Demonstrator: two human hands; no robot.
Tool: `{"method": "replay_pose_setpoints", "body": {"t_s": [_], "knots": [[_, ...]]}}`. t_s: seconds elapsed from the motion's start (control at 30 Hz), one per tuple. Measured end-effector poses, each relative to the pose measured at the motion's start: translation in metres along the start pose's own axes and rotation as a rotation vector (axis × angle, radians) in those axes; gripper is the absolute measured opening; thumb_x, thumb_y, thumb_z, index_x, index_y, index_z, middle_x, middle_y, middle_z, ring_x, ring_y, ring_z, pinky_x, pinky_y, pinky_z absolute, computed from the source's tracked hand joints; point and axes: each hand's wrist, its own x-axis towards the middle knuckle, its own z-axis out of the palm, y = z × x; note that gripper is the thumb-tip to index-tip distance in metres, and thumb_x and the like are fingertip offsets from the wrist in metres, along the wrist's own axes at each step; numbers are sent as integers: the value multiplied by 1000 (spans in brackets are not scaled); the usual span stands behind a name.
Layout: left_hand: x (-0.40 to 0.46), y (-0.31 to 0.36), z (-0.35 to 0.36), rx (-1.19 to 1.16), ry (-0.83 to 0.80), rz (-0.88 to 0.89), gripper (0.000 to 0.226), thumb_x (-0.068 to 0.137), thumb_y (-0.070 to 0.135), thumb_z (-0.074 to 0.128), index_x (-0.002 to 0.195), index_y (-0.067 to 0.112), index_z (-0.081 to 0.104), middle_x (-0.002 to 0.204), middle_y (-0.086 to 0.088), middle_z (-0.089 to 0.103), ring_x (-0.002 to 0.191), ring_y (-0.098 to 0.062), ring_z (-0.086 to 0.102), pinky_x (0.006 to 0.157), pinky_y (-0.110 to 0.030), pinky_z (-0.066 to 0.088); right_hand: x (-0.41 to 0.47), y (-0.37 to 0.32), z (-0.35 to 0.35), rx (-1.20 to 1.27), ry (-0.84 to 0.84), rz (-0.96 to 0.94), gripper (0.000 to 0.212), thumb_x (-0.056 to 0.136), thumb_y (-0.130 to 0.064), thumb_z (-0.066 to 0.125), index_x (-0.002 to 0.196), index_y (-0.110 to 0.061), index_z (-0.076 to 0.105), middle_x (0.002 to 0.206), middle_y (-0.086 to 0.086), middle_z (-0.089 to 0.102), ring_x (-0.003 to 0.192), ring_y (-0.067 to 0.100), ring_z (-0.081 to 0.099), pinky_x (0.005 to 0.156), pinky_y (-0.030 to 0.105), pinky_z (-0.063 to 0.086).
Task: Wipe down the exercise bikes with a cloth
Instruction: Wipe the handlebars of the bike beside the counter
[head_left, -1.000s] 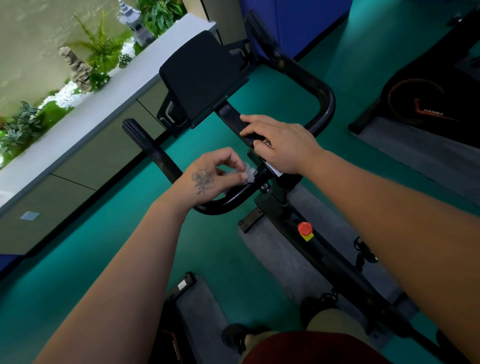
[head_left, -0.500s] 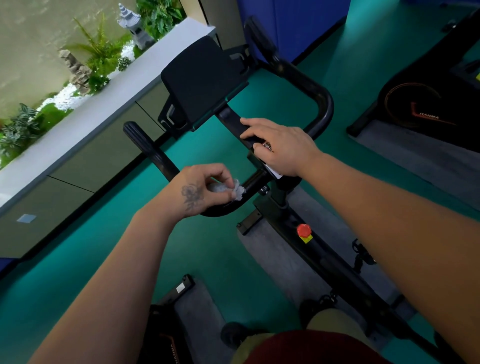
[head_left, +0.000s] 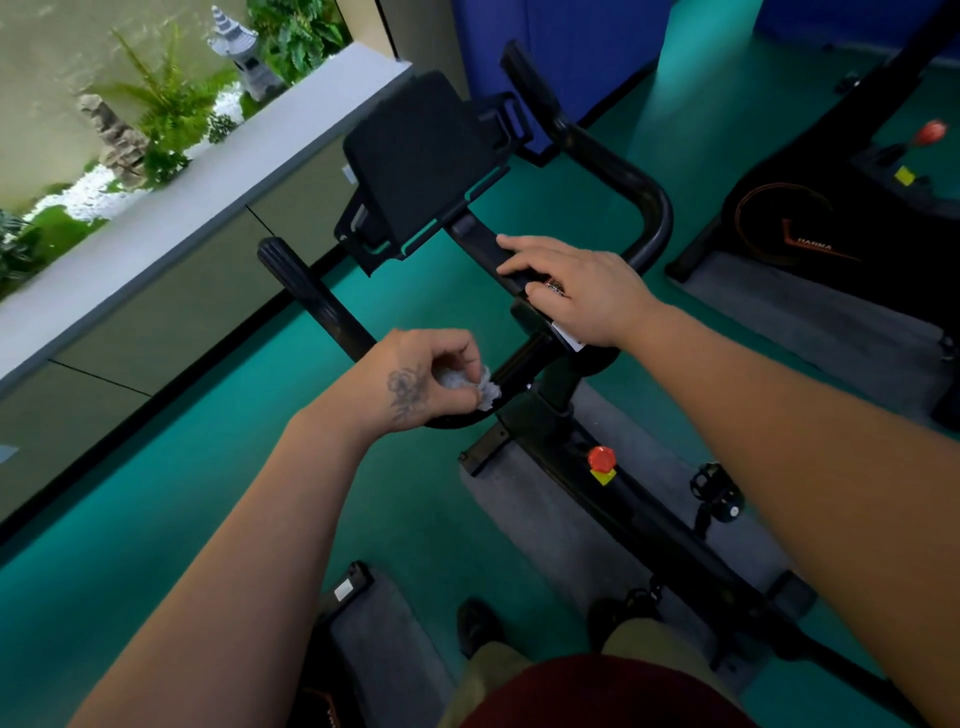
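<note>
A black exercise bike (head_left: 618, 499) stands in front of me, with a looped handlebar (head_left: 647, 208) and a black console (head_left: 421, 156) at its top. My left hand (head_left: 415, 382) pinches a small crumpled white cloth (head_left: 480, 387) and presses it against the near left curve of the handlebar. My right hand (head_left: 576, 291) lies flat with straight fingers on the centre bar just below the console. A red knob (head_left: 601, 457) sits on the frame below my hands.
A second black bike (head_left: 831, 208) stands at the right on a grey mat. A low grey ledge (head_left: 171, 187) with plants runs along the left. Teal floor surrounds the bikes. A grey mat (head_left: 545, 525) lies under my bike, and another machine's base (head_left: 353, 623) sits at the lower left.
My left hand with the cloth has slid down and left along the handlebar curve, away from the centre stem. My right hand has stayed on the centre bar.
</note>
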Motion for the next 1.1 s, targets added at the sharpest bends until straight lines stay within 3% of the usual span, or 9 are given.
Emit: {"method": "replay_pose_setpoints", "body": {"t_s": [0.1, 0.17, 0.23, 0.37, 0.47, 0.6, 0.73, 0.93, 1.1], "knots": [[-7, -8, -1, -22, 18, 40, 20, 85, 25, 86, 89, 31, 66, 85, 16, 72, 75, -4, 66, 70, -22, 53, -5, -11, 5, -33, 142, -56, 41, 93, -25, 52, 129, -27, 69, 155, -13, 53, 146, 20, 43, 118, 50, 36], [-11, -10, 1, -30, 49, 89, 30, 86, 30, 86, 97, 31, 58, 90, 15, 71, 82, -6, 67, 75, -28, 54, -13, -28, 11, -53, 214, -116, 39, 89, -23, 59, 126, -22, 70, 147, -8, 60, 143, 22, 45, 116, 48, 35], [-18, -12, 2, -71, 85, 102, 43, 87, 34, 86, 106, 30, 48, 98, 16, 71, 90, -10, 70, 81, -32, 55, -23, -51, 23, -39, 121, -180, 37, 92, -27, 62, 128, -22, 67, 138, -6, 65, 132, 21, 54, 111, 46, 41], [-26, -20, 4, -130, 168, 126, 55, 87, 42, 86, 110, 26, 39, 99, 9, 73, 87, -22, 71, 77, -45, 57, -31, -80, 35, 169, -115, -34, 36, 98, -35, 63, 133, -30, 54, 122, -10, 71, 110, 16, 68, 95, 46, 53], [-35, -31, 1, -119, 216, 192, 58, 85, 51, 87, 111, 29, 40, 114, 8, 69, 106, -16, 68, 90, -47, 55, -26, -85, 29, 271, -147, 5, 34, 98, -32, 69, 130, -30, 57, 119, -13, 73, 106, 3, 70, 96, 38, 55], [-49, -59, -14, -86, 519, 237, 61, 84, 48, 90, 121, 17, 53, 128, -1, 60, 123, -21, 59, 104, -46, 51, -24, -85, 22, 237, -222, 24, 22, 99, -30, 72, 120, -29, 66, 111, -16, 74, 103, -2, 69, 96, 32, 55], [-57, -99, -30, -210, 724, 92, 80, 83, 48, 87, 144, 14, 46, 148, -5, 47, 140, -22, 49, 111, -48, 50, -17, -87, 19, 213, -304, 52, 21, 96, -43, 74, 115, -37, 66, 112, -22, 72, 109, -7, 64, 102, 36, 52], [-50, -125, -44, -534, 540, -89, 123, 74, 34, 93, 170, 15, 17, 174, 4, 23, 157, -6, 32, 128, -42, 35, -10, -95, 18, 111, -434, 146, 30, 93, -59, 70, 112, -42, 56, 119, -20, 72, 111, 8, 64, 101, 44, 51], [-46, -129, -46, -631, 415, -38, 129, 71, 35, 100, 170, 22, 19, 172, 15, 28, 156, 1, 33, 125, -37, 38, 1, -102, 41, 209, -346, 189, 26, 93, -48, 75, 108, -37, 57, 112, -16, 72, 102, 6, 67, 96, 41, 54]]}}
